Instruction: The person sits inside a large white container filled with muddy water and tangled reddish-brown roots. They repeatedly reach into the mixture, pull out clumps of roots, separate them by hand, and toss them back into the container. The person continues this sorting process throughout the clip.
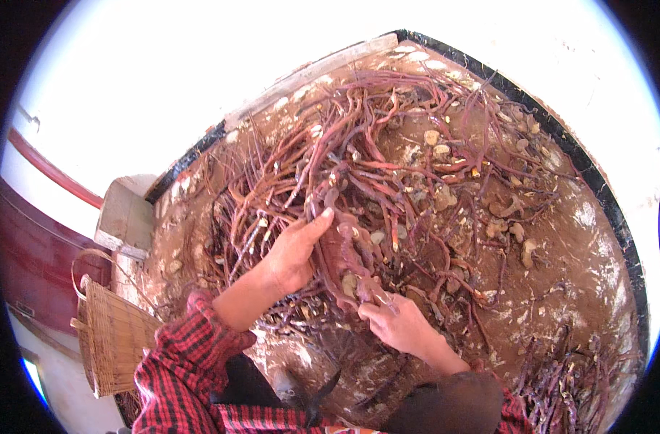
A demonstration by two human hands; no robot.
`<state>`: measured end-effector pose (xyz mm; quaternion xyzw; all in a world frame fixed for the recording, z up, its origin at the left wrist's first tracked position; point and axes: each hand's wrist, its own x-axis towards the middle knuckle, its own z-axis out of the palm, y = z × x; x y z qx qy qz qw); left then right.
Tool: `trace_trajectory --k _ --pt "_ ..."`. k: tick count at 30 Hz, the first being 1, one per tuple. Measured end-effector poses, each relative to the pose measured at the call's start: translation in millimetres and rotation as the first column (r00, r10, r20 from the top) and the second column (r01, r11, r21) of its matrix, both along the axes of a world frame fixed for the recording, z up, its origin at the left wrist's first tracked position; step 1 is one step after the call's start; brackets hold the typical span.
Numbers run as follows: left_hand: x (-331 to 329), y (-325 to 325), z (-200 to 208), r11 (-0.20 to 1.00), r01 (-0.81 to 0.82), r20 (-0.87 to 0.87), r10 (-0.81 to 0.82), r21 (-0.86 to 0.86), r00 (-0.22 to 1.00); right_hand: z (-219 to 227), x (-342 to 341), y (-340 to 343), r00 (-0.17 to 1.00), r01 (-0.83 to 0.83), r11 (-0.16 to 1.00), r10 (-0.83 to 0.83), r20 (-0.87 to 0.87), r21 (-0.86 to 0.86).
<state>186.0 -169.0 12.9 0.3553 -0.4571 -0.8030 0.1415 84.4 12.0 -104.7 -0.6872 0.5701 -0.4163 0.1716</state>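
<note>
A thick, reddish-brown clump of long roots (346,235) lies between my two hands, above a spread-out heap of similar roots. My left hand (295,253) is closed around its left side, the thumb lying along the top. Lower down and to the right, my right hand (404,325) has its fingers closed on the near end of the same clump. The fingertips of both hands are partly hidden. Long, thin roots (337,137) fan out from the middle toward the far side, some showing pale cut ends.
A woven basket (120,333) stands at the left, beside a stone block (127,217). Another pile of dark roots (568,387) lies at the near right. Pale, stubby pieces (514,231) are scattered on the brown earth. White walls with a dark lower band (597,188) meet at the far corner.
</note>
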Motion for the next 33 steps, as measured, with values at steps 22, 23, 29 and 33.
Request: trace_trajectory --k 22,23,29,33 --pt "74.3 3.0 62.1 0.995 0.097 0.038 -0.098 0.019 0.994 -4.0 -179.3 -96.4 0.816 0.49 0.83 -0.544 0.195 0.265" --pt "82.8 1.7 50.9 0.997 0.071 0.026 -0.071 0.02 0.997 8.1 -186.8 -115.7 0.854 0.48 0.84 -0.514 0.085 0.252" --pt "78.5 27.5 32.3 0.982 0.185 0.159 -0.189 0.043 0.969 9.9 -245.7 -214.4 0.836 0.49 0.851 -0.398 -0.378 0.188" --pt "91.6 32.8 30.9 0.954 0.273 0.121 -0.259 -0.126 0.958 -59.8 -209.8 -224.2 0.726 0.616 0.763 -0.453 -0.517 0.196"
